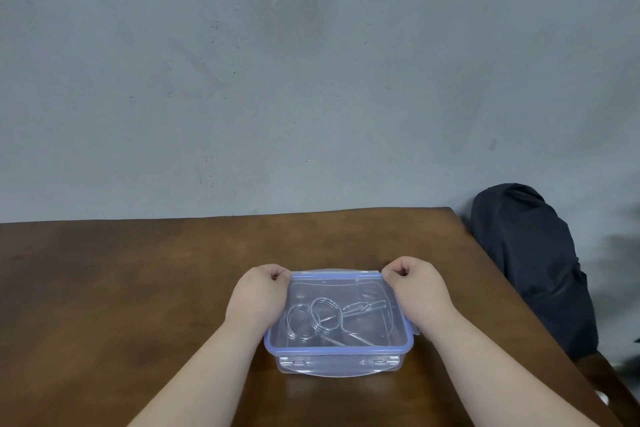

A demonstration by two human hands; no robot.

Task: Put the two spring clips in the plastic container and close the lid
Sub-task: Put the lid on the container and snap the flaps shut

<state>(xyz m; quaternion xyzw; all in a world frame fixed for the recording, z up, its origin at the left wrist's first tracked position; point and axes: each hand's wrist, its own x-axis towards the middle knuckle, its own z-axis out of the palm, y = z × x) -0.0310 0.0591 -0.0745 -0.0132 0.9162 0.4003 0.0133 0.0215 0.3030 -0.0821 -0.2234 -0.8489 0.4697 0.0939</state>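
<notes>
A clear plastic container [391, 362] stands on the brown wooden table [138, 288], near its front middle. Its clear lid with a blue rim [337, 350] lies on top. Through the lid I see two metal spring clips [323, 317] lying inside, their wire rings side by side. My left hand [258, 295] rests on the container's left side, fingers curled at the far left corner of the lid. My right hand [417, 291] presses on the right side, fingers curled at the far right corner. The near latch flap hangs down at the front.
A dark fabric-covered object [530, 267] stands off the table's right edge against the grey wall [311, 80]. The table's right edge runs diagonally close to the container.
</notes>
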